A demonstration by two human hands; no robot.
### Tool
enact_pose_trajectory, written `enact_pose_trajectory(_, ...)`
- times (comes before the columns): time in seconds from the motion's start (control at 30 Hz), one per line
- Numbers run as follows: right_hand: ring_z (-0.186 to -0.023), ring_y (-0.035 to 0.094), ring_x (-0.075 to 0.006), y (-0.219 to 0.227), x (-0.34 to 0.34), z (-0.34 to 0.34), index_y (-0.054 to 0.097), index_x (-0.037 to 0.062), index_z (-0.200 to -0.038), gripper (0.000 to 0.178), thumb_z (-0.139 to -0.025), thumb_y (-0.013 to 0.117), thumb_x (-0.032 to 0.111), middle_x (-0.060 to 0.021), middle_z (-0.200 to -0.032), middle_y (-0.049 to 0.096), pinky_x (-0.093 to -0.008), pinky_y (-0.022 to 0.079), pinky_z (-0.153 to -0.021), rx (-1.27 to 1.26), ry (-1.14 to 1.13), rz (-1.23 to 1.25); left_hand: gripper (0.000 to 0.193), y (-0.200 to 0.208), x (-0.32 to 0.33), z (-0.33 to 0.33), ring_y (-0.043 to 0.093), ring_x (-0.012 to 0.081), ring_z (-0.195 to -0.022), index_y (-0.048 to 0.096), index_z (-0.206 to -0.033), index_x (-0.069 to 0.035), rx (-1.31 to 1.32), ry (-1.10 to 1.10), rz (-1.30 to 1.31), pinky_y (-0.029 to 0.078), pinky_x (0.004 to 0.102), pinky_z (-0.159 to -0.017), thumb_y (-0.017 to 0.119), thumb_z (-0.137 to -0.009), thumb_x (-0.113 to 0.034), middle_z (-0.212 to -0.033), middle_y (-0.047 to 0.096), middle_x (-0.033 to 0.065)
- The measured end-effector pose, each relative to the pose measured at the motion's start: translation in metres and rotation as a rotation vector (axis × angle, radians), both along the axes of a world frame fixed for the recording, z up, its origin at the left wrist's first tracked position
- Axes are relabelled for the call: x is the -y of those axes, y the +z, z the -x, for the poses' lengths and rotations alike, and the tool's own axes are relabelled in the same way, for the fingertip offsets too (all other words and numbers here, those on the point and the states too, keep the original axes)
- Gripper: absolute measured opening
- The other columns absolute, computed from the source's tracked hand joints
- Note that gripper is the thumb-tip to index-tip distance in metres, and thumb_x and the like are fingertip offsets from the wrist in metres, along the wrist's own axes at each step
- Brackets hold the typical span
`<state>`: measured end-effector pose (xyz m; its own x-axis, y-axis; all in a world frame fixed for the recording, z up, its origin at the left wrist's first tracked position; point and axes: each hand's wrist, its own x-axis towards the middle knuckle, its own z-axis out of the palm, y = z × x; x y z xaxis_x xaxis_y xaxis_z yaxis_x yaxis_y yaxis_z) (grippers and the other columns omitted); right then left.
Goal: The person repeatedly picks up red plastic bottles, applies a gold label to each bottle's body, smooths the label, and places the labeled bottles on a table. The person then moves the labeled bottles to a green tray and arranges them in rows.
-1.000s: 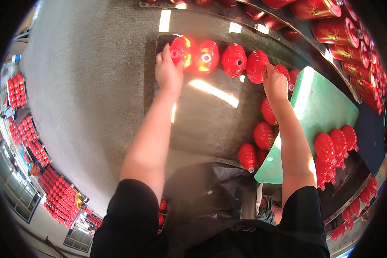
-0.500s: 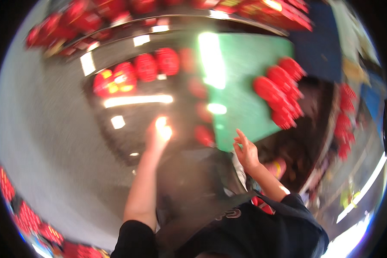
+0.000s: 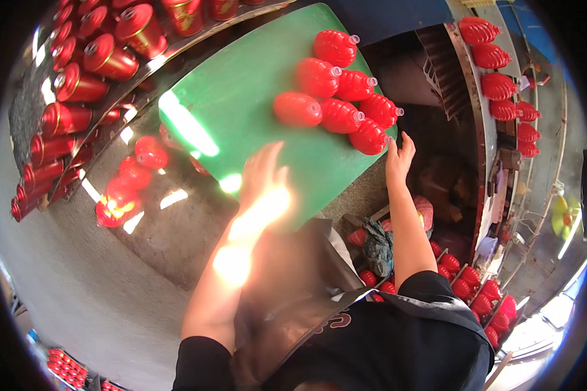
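Red ribbed bottles (image 3: 341, 116) with short clear necks lie in a cluster at the far right of a green board (image 3: 241, 85). One of them, a smoother-looking red bottle (image 3: 298, 109), lies at the cluster's left side and is slightly blurred. My left hand (image 3: 264, 174) is over the near part of the board, fingers stretched out and nothing in them; bright sunlight washes out its wrist. Just beyond the board's right edge, my right hand (image 3: 400, 159) has its fingers apart beside the neck of the nearest bottle. Whether it touches that neck I cannot tell.
Several red lidded canisters (image 3: 111, 58) fill a shelf at the left. More red rounded pieces (image 3: 135, 173) lie on the grey surface below it. Red bottles (image 3: 492, 55) line a ledge at the right, and more sit in a rack (image 3: 473, 283) beside my right arm.
The view has swung, bringing the board and bottles nearer the middle. My left hand has come from the dark surface to over the board; my right hand has reached out to the bottles.
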<state>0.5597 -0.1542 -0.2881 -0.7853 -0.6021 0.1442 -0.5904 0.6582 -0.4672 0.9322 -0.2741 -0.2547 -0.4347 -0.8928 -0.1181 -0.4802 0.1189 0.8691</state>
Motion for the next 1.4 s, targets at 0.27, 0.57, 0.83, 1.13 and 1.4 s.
enact_pose_trajectory(0.27,-0.092,0.068,-0.0196,-0.058,0.041,0.029,0.075,0.0038,-0.107,0.018,-0.09,0.07,-0.002,-0.0116,-0.117,0.067,-0.0312,0.057,-0.08,0.076,-0.009,0.322,0.049,-0.055,0.075,0.148,0.065,0.0303,-0.117,0.068,-0.129,-0.009,0.005,-0.178,0.305,0.052,0.0413,-0.099,0.083,-0.083,-0.016,-0.125,0.07,0.0125)
enact_pose_trajectory(0.57,-0.074,0.057,-0.0058,-0.055,0.055,0.072,0.07,0.0005,-0.12,0.027,-0.095,0.077,0.01,-0.0001,-0.087,0.066,-0.0238,0.049,-0.069,0.466,-0.309,0.542,0.028,-0.064,0.084,0.211,0.074,0.0312,-0.093,0.076,-0.11,-0.011,0.007,-0.094,0.293,0.06,0.0413,-0.08,0.073,-0.092,-0.032,-0.105,0.076,0.0119)
enact_pose_trajectory(0.83,-0.086,0.066,-0.0132,-0.029,0.061,0.141,0.068,0.0029,-0.126,0.036,-0.099,0.073,0.027,-0.0066,-0.095,0.072,-0.0315,0.055,-0.081,0.285,0.208,-0.233,0.02,-0.046,0.031,0.23,0.07,0.0439,-0.081,0.057,-0.11,-0.005,0.2,-0.415,-0.04,0.054,0.0565,-0.065,0.052,-0.101,-0.022,-0.088,0.071,0.019)
enact_pose_trajectory(1.13,-0.072,0.065,-0.0273,0.015,0.011,0.04,0.06,0.0021,-0.101,0.022,-0.099,0.07,0.022,-0.014,-0.081,0.066,-0.0404,0.054,-0.071,0.063,0.296,-0.31,0.022,-0.012,-0.03,0.072,0.071,0.0388,-0.081,0.065,-0.117,-0.01,0.031,-0.105,0.014,0.057,0.0509,-0.069,0.062,-0.096,-0.014,-0.091,0.069,0.016)
enact_pose_trajectory(1.4,-0.068,0.049,-0.0051,0.085,0.0,-0.187,0.066,0.0004,-0.102,0.006,-0.097,0.065,0.004,0.0001,-0.071,0.055,-0.0254,0.043,-0.058,0.584,0.537,-0.407,0.033,0.008,-0.07,-0.142,0.068,0.0259,-0.118,0.069,-0.127,-0.003,-0.872,0.637,-0.574,0.053,0.0366,-0.099,0.052,-0.107,-0.022,-0.127,0.072,0.0146)
